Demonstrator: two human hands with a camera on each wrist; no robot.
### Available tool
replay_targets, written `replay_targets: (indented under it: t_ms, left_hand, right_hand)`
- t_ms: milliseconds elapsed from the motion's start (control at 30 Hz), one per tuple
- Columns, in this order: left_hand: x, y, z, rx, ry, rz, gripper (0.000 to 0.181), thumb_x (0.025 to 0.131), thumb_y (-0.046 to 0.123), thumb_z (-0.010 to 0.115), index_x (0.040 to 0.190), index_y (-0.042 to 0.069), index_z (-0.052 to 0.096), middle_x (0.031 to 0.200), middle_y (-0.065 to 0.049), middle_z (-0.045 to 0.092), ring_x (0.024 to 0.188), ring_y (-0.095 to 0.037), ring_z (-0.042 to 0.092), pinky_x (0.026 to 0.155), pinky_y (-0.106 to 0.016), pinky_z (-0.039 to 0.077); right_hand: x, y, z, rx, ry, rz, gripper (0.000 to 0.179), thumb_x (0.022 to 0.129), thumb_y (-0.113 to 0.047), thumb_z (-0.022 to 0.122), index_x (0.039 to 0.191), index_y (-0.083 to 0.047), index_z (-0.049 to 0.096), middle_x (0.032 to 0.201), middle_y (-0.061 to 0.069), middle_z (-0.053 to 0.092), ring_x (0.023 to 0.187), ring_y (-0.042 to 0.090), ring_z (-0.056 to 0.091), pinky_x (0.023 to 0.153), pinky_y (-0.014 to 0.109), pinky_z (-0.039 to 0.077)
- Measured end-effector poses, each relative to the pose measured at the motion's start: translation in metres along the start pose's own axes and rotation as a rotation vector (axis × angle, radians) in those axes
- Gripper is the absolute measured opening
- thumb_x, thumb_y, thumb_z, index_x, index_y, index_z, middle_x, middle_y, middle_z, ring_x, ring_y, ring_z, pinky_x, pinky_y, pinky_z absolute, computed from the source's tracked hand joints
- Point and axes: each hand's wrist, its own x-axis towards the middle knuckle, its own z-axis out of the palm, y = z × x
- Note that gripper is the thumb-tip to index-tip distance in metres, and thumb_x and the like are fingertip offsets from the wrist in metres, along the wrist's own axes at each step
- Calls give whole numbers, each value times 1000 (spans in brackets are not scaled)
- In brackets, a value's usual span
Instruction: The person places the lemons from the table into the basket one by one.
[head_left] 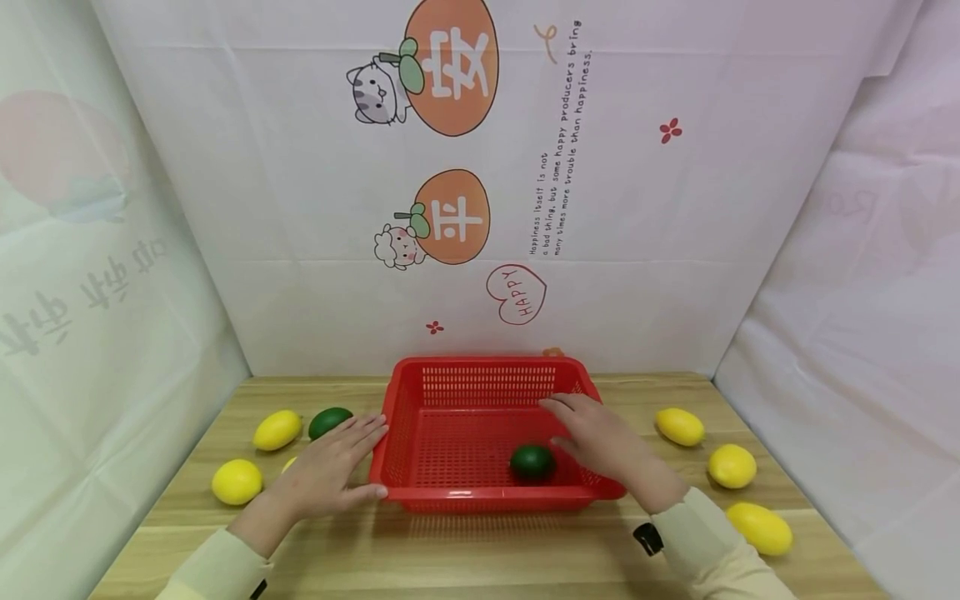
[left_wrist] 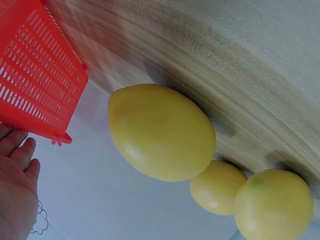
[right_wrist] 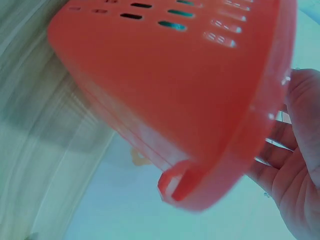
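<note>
A red plastic basket (head_left: 498,493) with slotted walls stands on the wooden table, holding one dark green lime-like fruit (head_left: 532,462) near its front right. My left hand (head_left: 330,463) lies at the basket's left rim with fingers straight, fingertips right at the edge; the left wrist view shows those fingers (left_wrist: 19,150) just under the rim. My right hand (head_left: 600,437) reaches over the right rim, fingers loosely extended above the inside, behind the green fruit. In the right wrist view, the basket wall (right_wrist: 170,85) hides part of the right fingers. Neither palm holds a fruit.
Left of the basket lie yellow lemons (head_left: 277,430), one mostly hidden behind my left hand, and another green fruit (head_left: 330,422). Three lemons (head_left: 732,466) lie to the right, near my right sleeve. A printed white cloth (head_left: 615,208) hangs behind the table (head_left: 315,550), with cloth at both sides.
</note>
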Motion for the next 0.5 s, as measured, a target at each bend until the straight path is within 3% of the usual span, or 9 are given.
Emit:
replay_targets:
  t_ms: [233,500]
  left_hand:
    - [0,-1,1,8,12,5,85,89,65,53,144,0,45,150,-12,40,140,-28,33,113,-47,28]
    - [0,-2,3,9,23,15,83,89,62,57,143,0,46,150,-13,40,139,-29,35,112,-49,30]
  right_hand:
    - [-6,7,-4,9,21,-28,64,75,-18,85,130,-5,56,122,13,61,113,30,59,90,45,53]
    - [-13,11,-7,4,5,11,64,76,-18,85,131,-5,56,123,15,61,113,32,58,88,47,54]
